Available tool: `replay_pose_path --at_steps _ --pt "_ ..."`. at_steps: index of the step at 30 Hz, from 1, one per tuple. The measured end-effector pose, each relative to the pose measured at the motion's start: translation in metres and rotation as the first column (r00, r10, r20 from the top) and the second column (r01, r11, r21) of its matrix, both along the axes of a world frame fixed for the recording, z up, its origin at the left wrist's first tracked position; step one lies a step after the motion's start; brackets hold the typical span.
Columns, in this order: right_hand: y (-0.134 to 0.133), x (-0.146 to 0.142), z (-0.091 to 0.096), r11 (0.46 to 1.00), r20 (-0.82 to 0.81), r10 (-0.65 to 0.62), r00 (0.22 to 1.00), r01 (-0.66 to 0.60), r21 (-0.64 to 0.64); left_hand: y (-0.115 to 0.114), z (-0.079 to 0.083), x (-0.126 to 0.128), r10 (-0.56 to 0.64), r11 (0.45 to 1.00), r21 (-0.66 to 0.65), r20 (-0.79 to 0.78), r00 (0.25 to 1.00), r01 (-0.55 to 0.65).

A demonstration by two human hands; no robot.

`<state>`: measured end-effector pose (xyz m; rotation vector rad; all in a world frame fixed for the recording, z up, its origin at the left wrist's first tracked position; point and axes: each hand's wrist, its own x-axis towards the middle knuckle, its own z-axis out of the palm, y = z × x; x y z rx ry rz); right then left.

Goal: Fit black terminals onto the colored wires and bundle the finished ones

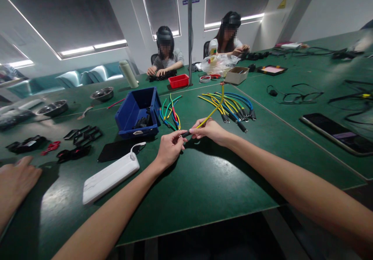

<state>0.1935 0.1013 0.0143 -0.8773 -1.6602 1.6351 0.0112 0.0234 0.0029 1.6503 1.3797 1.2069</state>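
Observation:
Between my two hands is a yellow wire with a black sleeve on its near end. My left hand pinches the black sleeve from the left. The fingers of my right hand are closed on the yellow wire just where it enters the sleeve, and its free end rises up and away. Just beyond my left hand lies a small bunch of green, yellow and red wires. Farther right is a larger bunch of yellow and blue wires with black sleeved ends. A blue bin holding black sleeves stands to the left.
A white power bank lies left of my left forearm, with a dark phone behind it. Another person's hand rests at the far left. A smartphone lies right. Across the table are a metal pole, a red tray and two seated people.

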Motion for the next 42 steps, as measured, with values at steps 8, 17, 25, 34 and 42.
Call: replay_pose_path --at_steps 8,17,25,34,42 --pt "0.000 0.000 0.001 1.000 0.001 0.007 1.000 -0.007 -0.009 -0.002 0.002 0.000 -0.008 1.000 0.018 -0.023 1.000 0.008" --pt "0.001 0.000 0.001 1.000 -0.002 0.004 1.000 -0.004 -0.013 -0.003 0.002 0.001 0.017 0.998 0.068 -0.106 0.994 -0.009" --pt "-0.001 0.000 0.005 0.999 -0.012 0.002 1.000 -0.003 -0.054 -0.003 0.000 0.001 0.023 0.997 0.080 -0.167 0.986 -0.009" --pt "-0.007 -0.002 0.012 0.999 0.004 -0.030 1.000 0.030 -0.030 -0.004 0.003 0.002 0.062 0.988 0.155 -0.230 0.971 -0.027" --pt "-0.007 -0.005 0.010 1.000 -0.010 -0.002 1.000 0.002 0.012 -0.008 0.004 0.004 0.143 0.968 0.247 -0.419 0.897 -0.039"
